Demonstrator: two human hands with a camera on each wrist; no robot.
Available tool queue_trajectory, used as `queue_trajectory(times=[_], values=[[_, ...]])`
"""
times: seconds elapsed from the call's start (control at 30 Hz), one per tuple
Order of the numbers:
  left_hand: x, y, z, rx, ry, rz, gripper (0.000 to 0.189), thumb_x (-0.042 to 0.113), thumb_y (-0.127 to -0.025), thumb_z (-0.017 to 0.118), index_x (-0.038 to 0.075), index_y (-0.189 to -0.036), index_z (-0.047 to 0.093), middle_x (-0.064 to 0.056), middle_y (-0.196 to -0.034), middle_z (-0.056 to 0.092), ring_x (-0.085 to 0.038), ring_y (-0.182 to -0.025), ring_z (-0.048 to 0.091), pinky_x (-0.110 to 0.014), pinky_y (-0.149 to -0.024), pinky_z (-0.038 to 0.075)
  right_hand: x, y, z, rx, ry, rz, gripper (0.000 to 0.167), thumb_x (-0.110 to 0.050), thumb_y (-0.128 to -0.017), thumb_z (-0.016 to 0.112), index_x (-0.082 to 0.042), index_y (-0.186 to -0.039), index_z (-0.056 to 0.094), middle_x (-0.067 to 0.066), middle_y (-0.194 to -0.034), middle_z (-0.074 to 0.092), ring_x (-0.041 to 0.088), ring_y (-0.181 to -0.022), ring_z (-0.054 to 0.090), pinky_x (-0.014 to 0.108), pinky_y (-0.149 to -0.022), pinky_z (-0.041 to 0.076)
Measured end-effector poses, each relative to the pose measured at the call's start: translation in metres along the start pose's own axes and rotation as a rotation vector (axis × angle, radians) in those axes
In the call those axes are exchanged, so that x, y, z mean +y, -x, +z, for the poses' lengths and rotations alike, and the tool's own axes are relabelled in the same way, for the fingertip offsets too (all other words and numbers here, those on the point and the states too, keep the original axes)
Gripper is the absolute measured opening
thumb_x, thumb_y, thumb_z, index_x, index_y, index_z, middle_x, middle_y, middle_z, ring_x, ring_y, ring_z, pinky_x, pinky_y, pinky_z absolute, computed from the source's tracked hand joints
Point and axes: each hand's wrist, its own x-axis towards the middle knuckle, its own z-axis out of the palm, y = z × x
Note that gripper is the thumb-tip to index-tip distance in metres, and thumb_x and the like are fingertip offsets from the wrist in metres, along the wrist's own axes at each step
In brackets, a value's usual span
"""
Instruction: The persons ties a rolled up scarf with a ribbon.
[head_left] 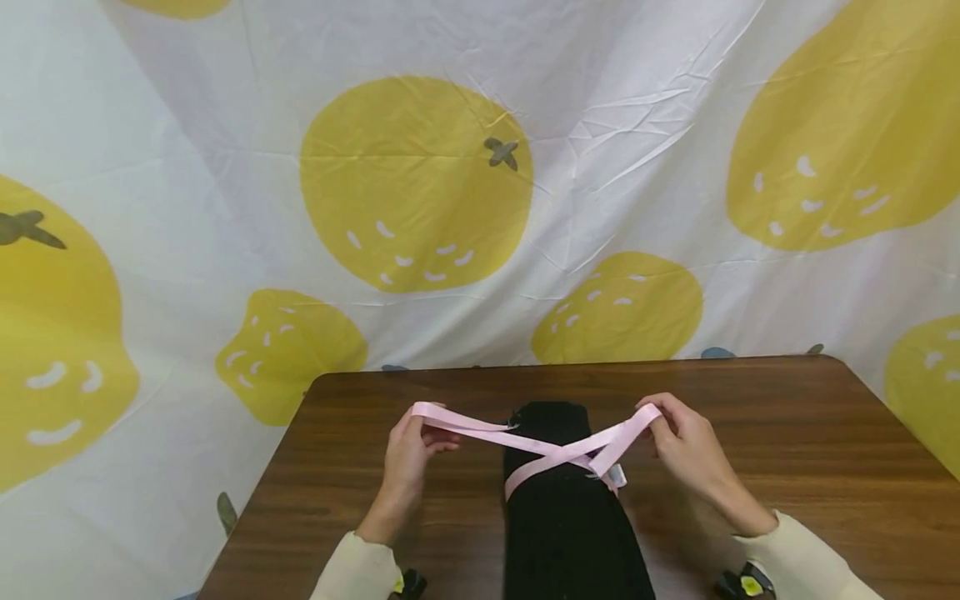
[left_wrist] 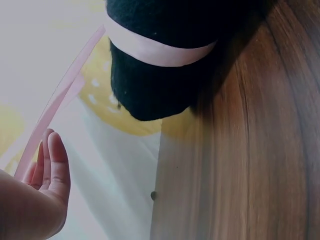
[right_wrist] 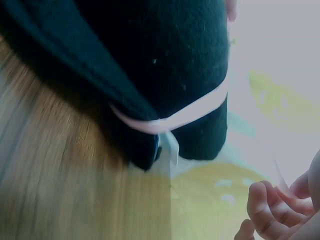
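A long black folded fabric bundle (head_left: pixel 566 533) lies lengthwise on the table, and a pink ribbon (head_left: pixel 558 457) runs around its far part. Above the bundle the ribbon's two sides cross. My left hand (head_left: pixel 405 458) pinches one side, folded into a loop, out to the left. On the right, my right hand (head_left: pixel 692 450) pinches the other side, also doubled back. The ribbon band (left_wrist: pixel 160 54) shows flat around the bundle in the left wrist view. A small white tag (head_left: pixel 617 476) sticks out at the bundle's right side.
The brown wooden table (head_left: pixel 772 433) has its far edge just beyond the bundle. Behind it hangs a white cloth (head_left: pixel 225 208) printed with yellow fruit. Dark wrist devices (head_left: pixel 750 582) sit at both cuffs.
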Motion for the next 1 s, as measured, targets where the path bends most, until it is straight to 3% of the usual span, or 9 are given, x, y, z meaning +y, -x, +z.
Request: queue_trajectory(times=[0.27, 0.5, 0.73, 0.87, 1.0], values=[[0.004, 0.0, -0.016, 0.021, 0.037, -0.04, 0.037, 0.011, -0.107, 0.027, -0.012, -0.119, 0.053, -0.005, -0.086, 0.067, -0.017, -0.07, 0.068, -0.034, -0.069, 0.058, 0.016, 0.0, -0.019, -0.081, 0.031, 0.023, 0.024, -0.005, -0.1, 0.047, 0.001, -0.113, 0.065, 0.004, -0.066, 0.059, 0.012, -0.056, 0.056, 0.026, -0.052, 0.045], [0.003, 0.001, -0.03, 0.035, 0.068, -0.059, 0.034, 0.011, -0.106, 0.028, -0.009, -0.12, 0.051, -0.006, -0.089, 0.068, -0.018, -0.075, 0.069, -0.034, -0.072, 0.058, 0.032, 0.0, -0.03, -0.101, -0.013, -0.015, 0.02, -0.004, -0.101, 0.049, 0.005, -0.107, 0.066, 0.005, -0.071, 0.061, 0.013, -0.054, 0.057, 0.027, -0.052, 0.047], [0.004, 0.001, -0.043, 0.055, 0.107, -0.079, 0.034, 0.013, -0.107, 0.027, -0.006, -0.119, 0.054, -0.006, -0.089, 0.066, -0.017, -0.077, 0.07, -0.037, -0.078, 0.058, 0.047, -0.002, -0.038, -0.209, -0.168, 0.116, 0.025, -0.008, -0.103, 0.048, 0.012, -0.109, 0.061, 0.003, -0.077, 0.063, 0.013, -0.061, 0.059, 0.028, -0.058, 0.054], [0.005, -0.001, -0.049, 0.067, 0.136, -0.088, 0.033, 0.013, -0.108, 0.028, 0.001, -0.112, 0.058, -0.006, -0.088, 0.069, -0.017, -0.078, 0.071, -0.038, -0.08, 0.058, 0.057, -0.003, -0.045, -0.266, -0.179, 0.178, 0.027, -0.011, -0.104, 0.047, 0.013, -0.109, 0.06, 0.004, -0.081, 0.065, 0.012, -0.066, 0.061, 0.028, -0.063, 0.055], [0.005, -0.002, -0.056, 0.093, 0.165, -0.094, 0.036, 0.016, -0.108, 0.029, 0.004, -0.11, 0.063, -0.008, -0.091, 0.071, -0.017, -0.08, 0.072, -0.039, -0.081, 0.058, 0.067, -0.004, -0.051, -0.259, -0.148, 0.229, 0.03, -0.016, -0.103, 0.05, 0.011, -0.11, 0.063, 0.002, -0.082, 0.068, 0.011, -0.067, 0.063, 0.027, -0.065, 0.055]])
